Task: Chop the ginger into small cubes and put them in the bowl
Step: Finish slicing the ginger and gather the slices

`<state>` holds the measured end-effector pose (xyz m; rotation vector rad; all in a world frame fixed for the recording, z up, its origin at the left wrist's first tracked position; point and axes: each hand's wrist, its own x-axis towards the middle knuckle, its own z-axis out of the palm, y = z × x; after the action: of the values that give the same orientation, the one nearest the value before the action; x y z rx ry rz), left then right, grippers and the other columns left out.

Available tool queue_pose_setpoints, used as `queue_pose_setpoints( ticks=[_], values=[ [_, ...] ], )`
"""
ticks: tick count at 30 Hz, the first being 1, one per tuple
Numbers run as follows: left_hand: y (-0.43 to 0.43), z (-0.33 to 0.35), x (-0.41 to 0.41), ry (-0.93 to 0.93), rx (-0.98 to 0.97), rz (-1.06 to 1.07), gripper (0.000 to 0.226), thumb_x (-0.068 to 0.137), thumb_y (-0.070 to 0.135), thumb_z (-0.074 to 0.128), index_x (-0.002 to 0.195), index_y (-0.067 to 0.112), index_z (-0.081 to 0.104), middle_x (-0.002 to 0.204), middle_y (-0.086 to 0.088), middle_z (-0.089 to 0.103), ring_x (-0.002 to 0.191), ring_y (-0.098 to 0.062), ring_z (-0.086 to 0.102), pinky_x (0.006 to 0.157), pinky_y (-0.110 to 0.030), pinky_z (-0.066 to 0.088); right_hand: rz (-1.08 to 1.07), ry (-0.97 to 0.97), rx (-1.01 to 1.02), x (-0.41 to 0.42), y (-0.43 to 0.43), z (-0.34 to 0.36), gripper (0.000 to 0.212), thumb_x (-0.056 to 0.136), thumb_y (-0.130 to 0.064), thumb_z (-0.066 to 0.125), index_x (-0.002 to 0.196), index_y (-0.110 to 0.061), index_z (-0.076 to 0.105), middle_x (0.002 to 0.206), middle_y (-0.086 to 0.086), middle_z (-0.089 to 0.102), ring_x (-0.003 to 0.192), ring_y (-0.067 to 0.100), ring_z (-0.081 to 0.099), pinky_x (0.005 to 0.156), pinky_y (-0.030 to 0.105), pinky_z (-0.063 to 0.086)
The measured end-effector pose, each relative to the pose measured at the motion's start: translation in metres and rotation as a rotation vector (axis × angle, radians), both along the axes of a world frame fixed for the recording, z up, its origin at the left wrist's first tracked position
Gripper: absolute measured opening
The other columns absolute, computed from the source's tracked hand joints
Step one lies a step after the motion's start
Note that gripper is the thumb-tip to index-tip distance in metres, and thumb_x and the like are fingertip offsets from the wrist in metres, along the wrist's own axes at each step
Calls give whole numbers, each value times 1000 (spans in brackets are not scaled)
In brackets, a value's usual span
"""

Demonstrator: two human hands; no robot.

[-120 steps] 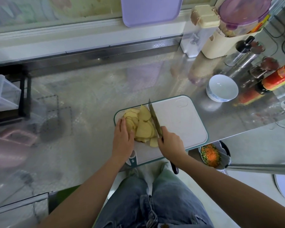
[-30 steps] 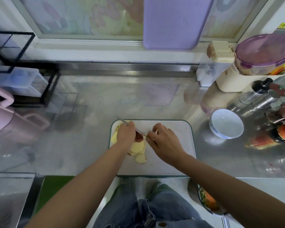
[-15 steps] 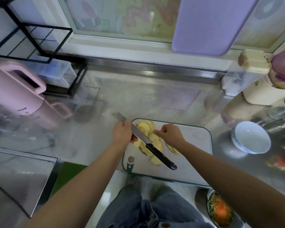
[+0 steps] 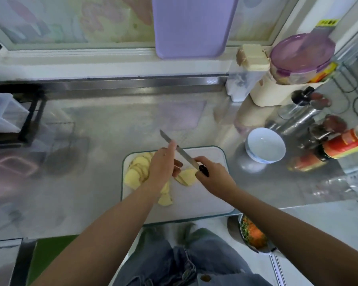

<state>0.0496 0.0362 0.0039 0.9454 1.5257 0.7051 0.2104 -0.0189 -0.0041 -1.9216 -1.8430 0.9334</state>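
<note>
— Since half a second ago, the right hand (image 4: pixel 213 178) has left the ginger (image 4: pixel 136 174) and closed round the handle of the knife (image 4: pixel 184 154).
— And the left hand (image 4: pixel 163 168)?
— It pinches the blade, probably steadying the handover. Slices lie uncubed on the board (image 4: pixel 205 203); the bowl (image 4: pixel 265 145) waits empty to its right.
— Surroundings?
— Steel counter (image 4: pixel 87 182), bottles (image 4: pixel 343 144) crowded at the right, window (image 4: pixel 70 21) behind.
</note>
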Motion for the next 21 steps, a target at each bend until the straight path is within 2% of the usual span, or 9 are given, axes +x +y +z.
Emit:
queue_pose_setpoints(
  ticks=[2,4,5,7,10,13,16,19,21],
  values=[
    [-2,-9,9,238,6,-222,48,91,59,47,94,13,60,84,-11,72,71,-25,67,68,-36,54,-124,-12,-28,19,-6,-4,14,95,-30,49,107,-26,55,63,-7,54,57,14,56,55,30,46],
    [-5,-22,13,571,8,-468,43,92,46,54,116,11,55,112,-12,65,102,-28,62,87,-35,48,-196,-57,-64,35,-12,-7,12,97,-34,45,92,-26,51,64,-2,57,59,19,61,60,35,53],
    [-7,-29,14,656,-12,-538,46,92,38,56,125,7,49,122,-14,59,111,-30,56,91,-35,45,-217,-72,-93,40,-15,-9,13,97,-32,44,87,-25,49,65,1,59,60,22,62,62,38,54],
    [-9,-39,18,698,-80,-576,56,91,27,57,136,2,38,133,-18,50,121,-33,49,95,-34,41,-232,-94,-142,44,-23,-14,12,96,-27,44,86,-22,48,68,6,61,62,25,63,64,41,56],
    [-14,-48,27,840,-28,-657,63,90,27,56,141,0,32,136,-18,47,124,-32,47,100,-33,36,-206,-98,-187,37,-35,-21,11,98,-26,42,96,-19,50,70,7,61,62,27,62,62,43,57],
    [-26,-52,31,1083,213,-784,58,84,38,61,132,14,38,127,-12,44,116,-29,45,97,-37,36,-189,37,-261,27,-38,-22,13,100,-28,42,102,-16,49,70,9,62,56,23,65,52,38,58],
    [-34,-56,31,1089,355,-798,58,80,37,66,129,24,37,121,-11,37,106,-27,47,89,-33,40,-176,53,-282,26,-35,-21,15,101,-31,41,101,-17,47,68,8,65,51,19,64,52,37,59],
    [-32,-55,30,1177,405,-847,52,83,43,64,121,19,38,121,-9,39,103,-24,50,88,-33,42,-152,15,-276,30,-35,-22,15,101,-31,40,100,-18,46,67,6,65,51,17,64,54,36,59],
    [-31,-55,29,1152,441,-852,47,86,42,62,119,16,40,121,-8,42,104,-22,51,87,-31,42,-144,18,-280,30,-38,-23,14,101,-30,40,100,-17,46,68,6,64,51,16,64,54,35,59]
  ],
)
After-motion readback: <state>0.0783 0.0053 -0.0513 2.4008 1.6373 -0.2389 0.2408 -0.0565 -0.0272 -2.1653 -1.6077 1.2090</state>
